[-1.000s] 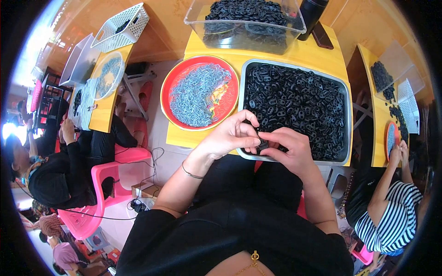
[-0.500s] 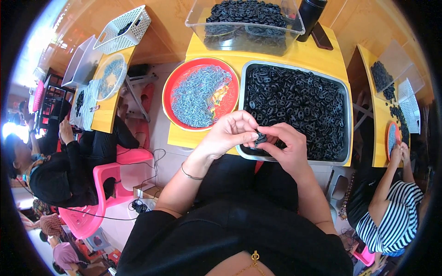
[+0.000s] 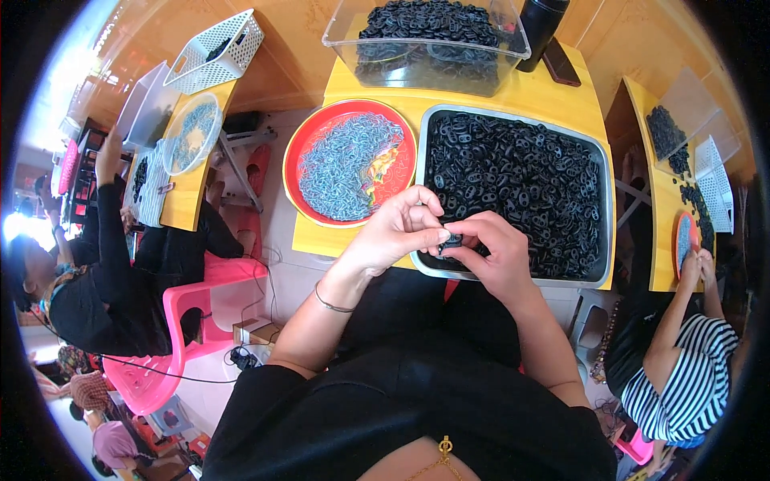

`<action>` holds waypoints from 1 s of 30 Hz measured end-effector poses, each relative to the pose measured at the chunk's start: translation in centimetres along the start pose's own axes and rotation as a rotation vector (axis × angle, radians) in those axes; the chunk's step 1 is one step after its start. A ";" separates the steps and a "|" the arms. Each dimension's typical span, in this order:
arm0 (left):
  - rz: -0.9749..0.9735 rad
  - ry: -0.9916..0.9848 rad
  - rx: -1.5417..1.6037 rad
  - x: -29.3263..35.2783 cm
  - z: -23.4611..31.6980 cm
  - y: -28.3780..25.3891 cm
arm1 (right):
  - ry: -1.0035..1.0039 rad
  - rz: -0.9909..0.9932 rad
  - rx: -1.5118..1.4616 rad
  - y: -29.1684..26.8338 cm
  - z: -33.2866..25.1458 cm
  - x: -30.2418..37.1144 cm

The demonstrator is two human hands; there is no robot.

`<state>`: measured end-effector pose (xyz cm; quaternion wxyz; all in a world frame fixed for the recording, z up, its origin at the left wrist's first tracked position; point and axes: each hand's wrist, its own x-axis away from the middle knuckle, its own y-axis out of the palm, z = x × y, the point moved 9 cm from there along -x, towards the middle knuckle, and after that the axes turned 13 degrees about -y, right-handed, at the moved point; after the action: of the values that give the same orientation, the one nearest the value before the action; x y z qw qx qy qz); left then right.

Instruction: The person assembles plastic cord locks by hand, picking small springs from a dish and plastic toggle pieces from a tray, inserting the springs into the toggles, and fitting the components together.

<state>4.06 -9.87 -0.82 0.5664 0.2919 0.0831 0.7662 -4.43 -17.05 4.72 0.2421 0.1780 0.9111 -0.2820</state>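
Observation:
Between the fingertips of both hands I pinch a small black plastic piece. My left hand grips it from the left with thumb and forefinger, and my right hand closes on it from the right. Fingers cover most of the piece. Just under my hands is the front edge of a metal tray, filled with black two-holed plastic pieces. Left of it stands a red round plate heaped with small silvery metal parts; their exact shape is too fine to tell.
A clear plastic bin of black pieces stands at the table's back, beside a black cylindrical bottle and a dark phone. Co-workers sit at yellow tables on both sides. A pink chair is at the left.
My hands shift slightly and the black piece turns a little between my fingertips. At the left, the co-worker's arm has lifted toward the bin on their table.

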 end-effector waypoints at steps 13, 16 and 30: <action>0.017 0.033 0.051 0.1 -0.2 -0.9 | 0.014 0.052 -0.019 0.5 0.3 -0.1; 0.040 0.087 0.097 0.1 0.4 -0.7 | 0.002 0.106 -0.027 0.1 0.1 -0.4; 0.224 0.363 -0.026 1.3 2.0 -0.1 | 0.304 0.333 -0.457 0.8 3.2 1.1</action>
<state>4.98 -9.09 1.26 0.4572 0.1490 0.1411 0.8654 -3.88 -18.20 1.46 0.1796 0.3061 0.9349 0.0031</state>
